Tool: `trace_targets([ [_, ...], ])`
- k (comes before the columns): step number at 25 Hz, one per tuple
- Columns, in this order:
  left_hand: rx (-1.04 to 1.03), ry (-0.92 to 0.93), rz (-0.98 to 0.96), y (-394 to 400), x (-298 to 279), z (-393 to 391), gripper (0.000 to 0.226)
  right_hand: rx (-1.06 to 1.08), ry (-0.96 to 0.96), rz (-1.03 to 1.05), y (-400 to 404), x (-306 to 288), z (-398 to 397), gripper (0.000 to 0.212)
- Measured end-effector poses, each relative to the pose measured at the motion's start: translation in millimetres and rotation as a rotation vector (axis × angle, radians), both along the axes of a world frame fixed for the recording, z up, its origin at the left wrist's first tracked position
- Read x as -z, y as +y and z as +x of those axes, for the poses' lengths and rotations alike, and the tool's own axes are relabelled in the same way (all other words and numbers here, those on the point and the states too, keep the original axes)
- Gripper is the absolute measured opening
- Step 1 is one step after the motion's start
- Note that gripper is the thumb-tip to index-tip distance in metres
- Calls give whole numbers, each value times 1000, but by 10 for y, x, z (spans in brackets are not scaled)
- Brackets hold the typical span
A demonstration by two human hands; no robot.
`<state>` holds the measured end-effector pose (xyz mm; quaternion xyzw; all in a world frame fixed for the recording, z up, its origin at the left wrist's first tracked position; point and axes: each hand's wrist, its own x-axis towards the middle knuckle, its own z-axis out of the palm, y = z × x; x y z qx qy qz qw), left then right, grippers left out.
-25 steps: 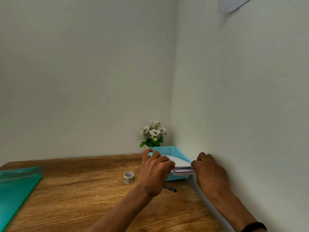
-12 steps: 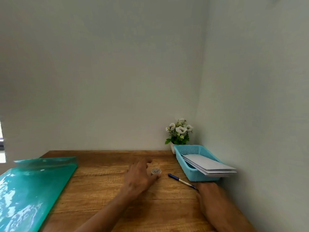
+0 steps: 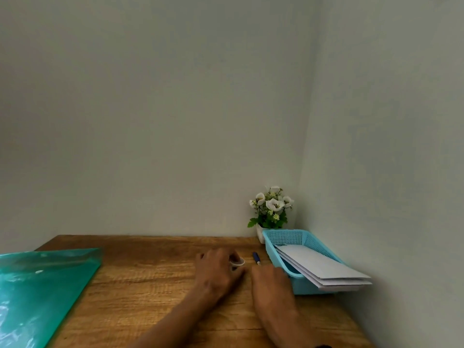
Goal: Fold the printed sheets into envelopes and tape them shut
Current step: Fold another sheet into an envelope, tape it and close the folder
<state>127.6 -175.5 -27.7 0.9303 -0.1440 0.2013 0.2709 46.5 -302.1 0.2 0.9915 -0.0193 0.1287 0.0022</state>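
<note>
Single head view, forward-down over desk [image 3: 150,285], near hands

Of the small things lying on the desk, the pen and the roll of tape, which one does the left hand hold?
The roll of tape: the left hand curls round it. The pen lies untouched, just right of it.

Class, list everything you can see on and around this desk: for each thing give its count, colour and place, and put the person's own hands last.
desk: one, brown wood, against both walls
folder: one, translucent green, desk's left edge
flower pot: one, white blooms, back corner
basket: one, light blue, right side by the wall
folded sheets: a small stack, white, in the basket, overhanging its near end
pen: one, blue, left of the basket
tape roll: one, pale, at the left fingertips
left hand: holding the tape roll
right hand: resting beside the basket, over the pen's near end
</note>
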Motion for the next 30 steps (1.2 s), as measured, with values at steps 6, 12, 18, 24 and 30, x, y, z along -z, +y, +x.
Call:
trace_targets([
  [6,10,82,-236,-279,-1,589,21,48,-100,-30,33,290,835,32],
  [12,90,159,-91,-480,7,1145,31,105,-77,-20,27,372,1232,40],
  [18,65,194,-103,-471,-16,1185,48,128,-101,-55,50,381,1245,39],
  [24,12,178,-39,-401,49,806,54,22,-108,-93,22,310,1020,36],
  [30,62,99,164,-254,119,192,44,-169,-211,-72,20,265,695,32],
])
